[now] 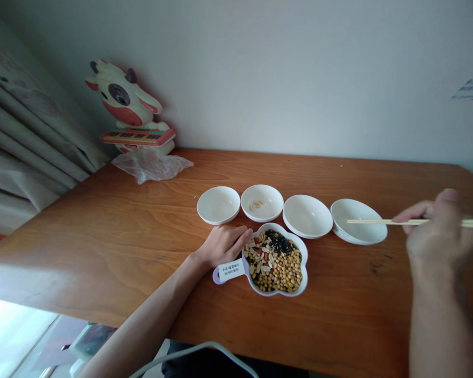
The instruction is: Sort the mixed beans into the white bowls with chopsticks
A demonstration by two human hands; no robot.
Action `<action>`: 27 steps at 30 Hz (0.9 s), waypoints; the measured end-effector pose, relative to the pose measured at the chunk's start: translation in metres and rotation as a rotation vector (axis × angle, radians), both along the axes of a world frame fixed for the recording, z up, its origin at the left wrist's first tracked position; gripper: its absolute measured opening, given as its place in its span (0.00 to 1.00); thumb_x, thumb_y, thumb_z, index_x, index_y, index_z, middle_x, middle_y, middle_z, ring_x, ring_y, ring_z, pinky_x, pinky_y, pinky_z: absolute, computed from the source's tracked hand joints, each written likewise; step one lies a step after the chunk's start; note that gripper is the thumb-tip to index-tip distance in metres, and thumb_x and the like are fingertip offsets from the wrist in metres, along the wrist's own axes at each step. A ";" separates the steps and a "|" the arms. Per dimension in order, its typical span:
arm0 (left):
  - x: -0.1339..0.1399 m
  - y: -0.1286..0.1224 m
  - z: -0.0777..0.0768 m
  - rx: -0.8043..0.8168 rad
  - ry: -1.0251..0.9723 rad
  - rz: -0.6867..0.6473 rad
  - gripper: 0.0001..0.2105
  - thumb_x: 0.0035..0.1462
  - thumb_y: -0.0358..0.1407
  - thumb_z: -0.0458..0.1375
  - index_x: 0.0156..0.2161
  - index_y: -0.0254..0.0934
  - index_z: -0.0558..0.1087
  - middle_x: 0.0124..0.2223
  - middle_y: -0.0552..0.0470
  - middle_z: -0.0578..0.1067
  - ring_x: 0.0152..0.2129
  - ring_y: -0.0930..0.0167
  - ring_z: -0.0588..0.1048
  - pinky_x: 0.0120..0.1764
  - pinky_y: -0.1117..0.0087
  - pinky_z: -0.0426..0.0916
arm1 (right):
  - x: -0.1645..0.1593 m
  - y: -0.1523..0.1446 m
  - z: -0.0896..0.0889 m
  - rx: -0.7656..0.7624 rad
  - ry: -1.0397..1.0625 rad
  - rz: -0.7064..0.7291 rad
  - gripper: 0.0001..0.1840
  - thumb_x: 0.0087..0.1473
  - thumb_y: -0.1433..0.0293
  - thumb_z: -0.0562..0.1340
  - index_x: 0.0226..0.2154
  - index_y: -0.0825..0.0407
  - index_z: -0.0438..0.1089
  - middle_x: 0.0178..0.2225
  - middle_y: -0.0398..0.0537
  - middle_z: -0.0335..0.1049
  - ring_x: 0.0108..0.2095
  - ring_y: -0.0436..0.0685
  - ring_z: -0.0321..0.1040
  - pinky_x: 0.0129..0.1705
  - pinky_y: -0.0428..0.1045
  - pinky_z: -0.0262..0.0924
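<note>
My right hand [433, 236], blurred, grips a pair of pale chopsticks [368, 221]. Their tips reach over the rightmost white bowl [358, 236], and nothing shows between them. My left hand [223, 245] lies on the table, thumb and forefinger closed at the rim of a flower-shaped dish [304, 268] with a labelled purple handle [216, 275]. Inside are yellow beans [286, 270], flat pale seeds [264, 268], black seeds [279, 242] and a few red pieces. Several white bowls stand in a row behind it; the second from the left [270, 214] contains a few pale seeds [256, 204].
The leftmost bowl [218, 207] and the third bowl [307, 218] complete the row on the wooden table [142, 252]. A cow toy keyboard [140, 137] and a clear plastic bag [152, 165] are at the back left. A white cable [197, 347] crosses below the table's front edge.
</note>
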State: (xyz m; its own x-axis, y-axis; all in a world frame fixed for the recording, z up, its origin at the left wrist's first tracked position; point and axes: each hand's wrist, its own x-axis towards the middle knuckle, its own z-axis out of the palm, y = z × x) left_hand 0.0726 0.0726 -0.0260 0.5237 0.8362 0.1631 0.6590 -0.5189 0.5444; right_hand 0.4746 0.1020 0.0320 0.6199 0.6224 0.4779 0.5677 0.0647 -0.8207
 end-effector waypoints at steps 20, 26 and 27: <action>-0.004 0.002 -0.005 0.063 0.037 0.066 0.24 0.76 0.44 0.42 0.29 0.37 0.67 0.27 0.52 0.72 0.25 0.73 0.66 0.32 0.68 0.56 | -0.114 -0.050 -0.034 -0.357 0.290 1.068 0.38 0.69 0.46 0.43 0.26 0.49 0.77 0.23 0.49 0.70 0.25 0.54 0.63 0.28 0.50 0.57; -0.005 0.001 -0.003 0.034 0.033 0.036 0.24 0.77 0.43 0.41 0.31 0.36 0.69 0.29 0.52 0.74 0.26 0.73 0.69 0.34 0.68 0.58 | -0.121 -0.058 -0.040 -0.232 0.160 1.154 0.32 0.72 0.53 0.43 0.33 0.49 0.75 0.30 0.48 0.71 0.27 0.54 0.64 0.30 0.51 0.58; -0.005 0.001 -0.003 0.038 0.035 0.036 0.24 0.77 0.43 0.41 0.31 0.36 0.69 0.29 0.52 0.74 0.26 0.73 0.69 0.34 0.68 0.58 | -0.122 -0.059 -0.039 -0.208 0.117 1.189 0.30 0.72 0.55 0.43 0.34 0.48 0.74 0.31 0.48 0.72 0.28 0.54 0.66 0.32 0.51 0.59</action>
State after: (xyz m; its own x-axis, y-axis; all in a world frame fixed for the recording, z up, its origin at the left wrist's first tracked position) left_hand 0.0673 0.0739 -0.0289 0.4994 0.8480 0.1777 0.6956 -0.5147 0.5012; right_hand 0.3526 0.0425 -0.0075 -0.3581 0.8905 0.2807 0.1653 0.3563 -0.9196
